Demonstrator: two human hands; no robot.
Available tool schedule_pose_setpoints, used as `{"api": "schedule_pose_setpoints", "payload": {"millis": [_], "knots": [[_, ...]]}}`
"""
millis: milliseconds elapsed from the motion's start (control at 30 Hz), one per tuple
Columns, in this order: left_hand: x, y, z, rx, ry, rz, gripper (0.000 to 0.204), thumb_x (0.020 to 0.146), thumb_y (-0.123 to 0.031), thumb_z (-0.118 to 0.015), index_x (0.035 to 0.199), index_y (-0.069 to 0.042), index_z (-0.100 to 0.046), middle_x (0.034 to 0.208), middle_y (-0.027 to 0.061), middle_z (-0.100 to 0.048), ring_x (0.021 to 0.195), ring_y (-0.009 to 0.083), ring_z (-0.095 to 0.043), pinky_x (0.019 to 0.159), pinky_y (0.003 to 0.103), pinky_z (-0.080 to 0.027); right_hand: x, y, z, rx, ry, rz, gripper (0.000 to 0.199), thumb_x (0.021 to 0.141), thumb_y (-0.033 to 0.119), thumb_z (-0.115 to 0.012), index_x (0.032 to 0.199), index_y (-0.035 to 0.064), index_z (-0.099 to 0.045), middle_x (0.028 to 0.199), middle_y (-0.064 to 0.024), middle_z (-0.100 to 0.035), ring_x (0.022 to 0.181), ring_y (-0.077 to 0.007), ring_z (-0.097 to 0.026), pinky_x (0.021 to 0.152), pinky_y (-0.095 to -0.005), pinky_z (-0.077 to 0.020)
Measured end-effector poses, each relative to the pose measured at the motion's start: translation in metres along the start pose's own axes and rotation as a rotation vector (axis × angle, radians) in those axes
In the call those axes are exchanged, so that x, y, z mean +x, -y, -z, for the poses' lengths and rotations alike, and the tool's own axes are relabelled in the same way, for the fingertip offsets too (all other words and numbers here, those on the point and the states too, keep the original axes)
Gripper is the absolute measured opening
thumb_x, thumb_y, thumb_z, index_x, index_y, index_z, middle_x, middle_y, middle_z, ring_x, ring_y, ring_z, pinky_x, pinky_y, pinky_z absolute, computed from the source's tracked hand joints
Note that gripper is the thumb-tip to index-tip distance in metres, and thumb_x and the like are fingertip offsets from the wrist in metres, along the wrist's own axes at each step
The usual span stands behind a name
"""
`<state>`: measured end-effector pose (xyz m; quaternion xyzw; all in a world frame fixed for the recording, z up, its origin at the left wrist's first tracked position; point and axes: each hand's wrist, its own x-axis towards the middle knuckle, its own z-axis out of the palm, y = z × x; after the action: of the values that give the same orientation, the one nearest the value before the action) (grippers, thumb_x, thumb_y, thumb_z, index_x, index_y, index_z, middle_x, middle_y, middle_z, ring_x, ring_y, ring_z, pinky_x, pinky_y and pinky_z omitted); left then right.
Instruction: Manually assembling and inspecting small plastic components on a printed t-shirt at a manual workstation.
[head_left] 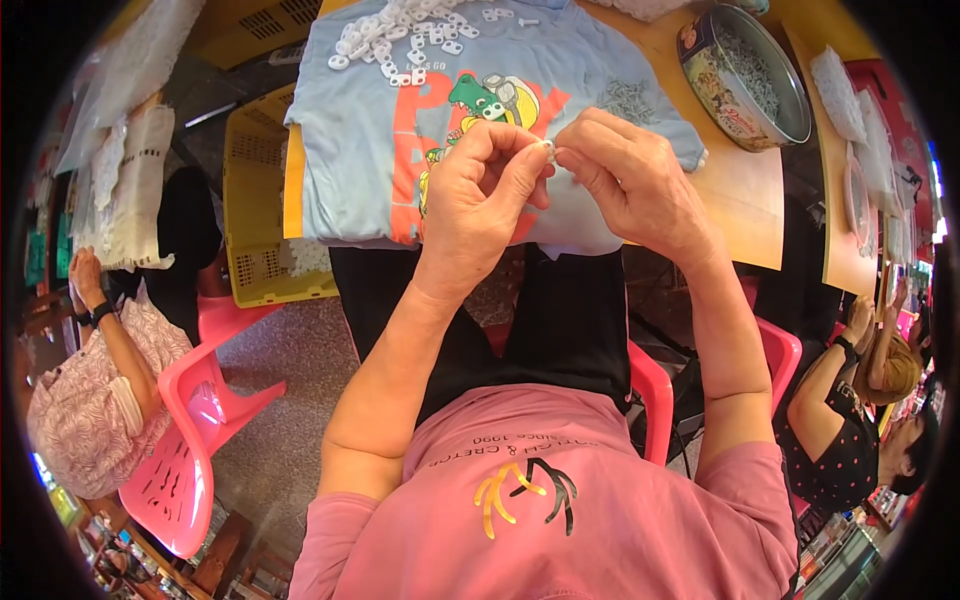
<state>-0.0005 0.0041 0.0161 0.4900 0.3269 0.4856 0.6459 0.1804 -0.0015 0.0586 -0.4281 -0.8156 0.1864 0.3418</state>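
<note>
My left hand [483,185] pinches a small white plastic piece [548,147] between thumb and forefinger, above a light blue T-shirt [345,130] spread over the table. Right against it, my right hand [630,175] has its thumb and fingertips closed at the piece; whatever they grip is too small to make out. Beyond my hands lies a pile of white plastic pieces [400,40] with paired holes. A heap of small metal parts [627,102] rests on the shirt past my right hand. The shirt's cartoon crocodile print [490,100] is partly hidden by my left hand.
An open oval tin [735,110] with many small metal parts stands at the right on the wooden table [740,195]. A yellow plastic crate [250,215] is at the left, beside a pink chair [185,450]. Other people sit at both sides.
</note>
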Motion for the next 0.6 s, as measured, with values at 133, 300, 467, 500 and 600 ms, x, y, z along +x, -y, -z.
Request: {"api": "schedule_pose_setpoints", "payload": {"millis": [133,300,467,500,600], "knots": [[0.001,-0.002,-0.002,-0.002,-0.016,-0.007,0.011,0.097,-0.012,-0.063,0.097,-0.001,-0.060,0.082,0.0020,-0.066,0.068,0.0070,-0.060,0.062,0.021,-0.049,0.001,-0.001,-0.001,0.019,0.009,-0.031,0.007,0.091,0.004,-0.062,0.090,-0.0016,-0.058,0.080,-0.0134,-0.056,0.067,-0.0323,-0.054,0.060,-0.0371,-0.0452],[0.003,-0.001,0.001,-0.053,-0.003,0.032,0.013,0.097,-0.013,-0.063,0.098,0.000,-0.060,0.083,0.0026,-0.066,0.068,0.0075,-0.060,0.062,0.022,-0.050,0.002,0.003,0.003,-0.058,0.023,-0.002,0.006,0.091,0.004,-0.061,0.094,-0.0004,-0.058,0.083,-0.0135,-0.058,0.071,-0.0334,-0.057,0.063,-0.0378,-0.0467],[0.004,0.000,0.002,-0.122,0.002,0.034,0.016,0.096,-0.015,-0.064,0.097,0.000,-0.060,0.081,0.0032,-0.065,0.067,0.0078,-0.060,0.062,0.022,-0.050,0.004,0.008,0.013,-0.159,0.053,0.024,0.008,0.093,0.009,-0.060,0.096,0.0020,-0.059,0.084,-0.0130,-0.059,0.074,-0.0338,-0.059,0.064,-0.0403,-0.0470],[0.003,-0.001,0.003,-0.112,0.008,0.046,0.016,0.096,-0.015,-0.065,0.097,0.000,-0.061,0.081,0.0034,-0.065,0.067,0.0078,-0.060,0.062,0.022,-0.050,0.005,0.009,0.014,-0.228,0.067,0.042,0.009,0.094,0.012,-0.060,0.096,0.0028,-0.059,0.084,-0.0128,-0.059,0.075,-0.0339,-0.059,0.064,-0.0412,-0.0467],[0.003,-0.002,0.004,-0.096,0.016,0.051,0.015,0.096,-0.014,-0.065,0.096,0.001,-0.061,0.081,0.0037,-0.065,0.066,0.0079,-0.060,0.061,0.022,-0.050,0.009,0.014,0.018,-0.266,0.103,0.068,0.011,0.093,0.014,-0.060,0.096,0.0038,-0.059,0.084,-0.0123,-0.058,0.075,-0.0341,-0.059,0.063,-0.0421,-0.0458]]}}
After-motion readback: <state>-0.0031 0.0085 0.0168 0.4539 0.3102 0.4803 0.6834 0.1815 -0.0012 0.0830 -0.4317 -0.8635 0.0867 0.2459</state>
